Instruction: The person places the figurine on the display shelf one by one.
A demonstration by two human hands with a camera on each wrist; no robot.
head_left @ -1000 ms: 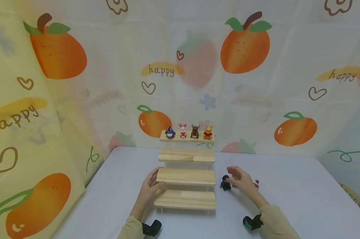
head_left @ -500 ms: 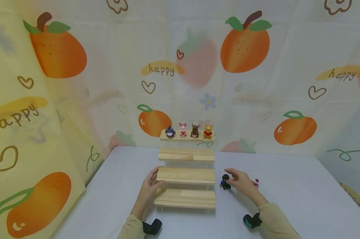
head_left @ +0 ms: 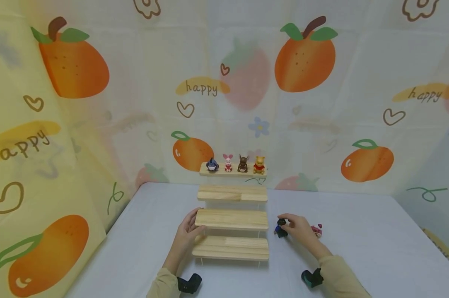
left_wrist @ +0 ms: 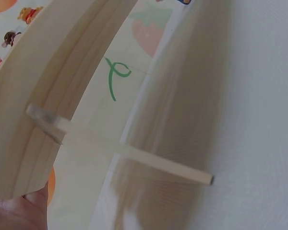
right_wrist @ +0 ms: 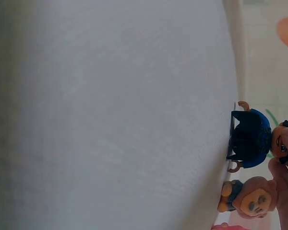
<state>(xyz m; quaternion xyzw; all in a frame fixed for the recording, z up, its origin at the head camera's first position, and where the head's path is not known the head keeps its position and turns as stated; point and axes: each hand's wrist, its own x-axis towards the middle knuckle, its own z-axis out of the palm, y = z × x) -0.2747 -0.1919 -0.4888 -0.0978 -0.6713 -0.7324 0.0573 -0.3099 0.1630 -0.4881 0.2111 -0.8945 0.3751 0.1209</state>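
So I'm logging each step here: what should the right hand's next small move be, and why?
Probably close the fingers on the blue-clad toy figure and lift it off the table. The right hand already touches its head, while the figure stands on the table beside the wooden tiered shelf. The left hand rests on the shelf's left edge, and three tiers are bare.

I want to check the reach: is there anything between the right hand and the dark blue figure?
Nothing visible does. The right hand is already at the figure, with fingertips on its head. An orange figure stands close beside it, not between them.
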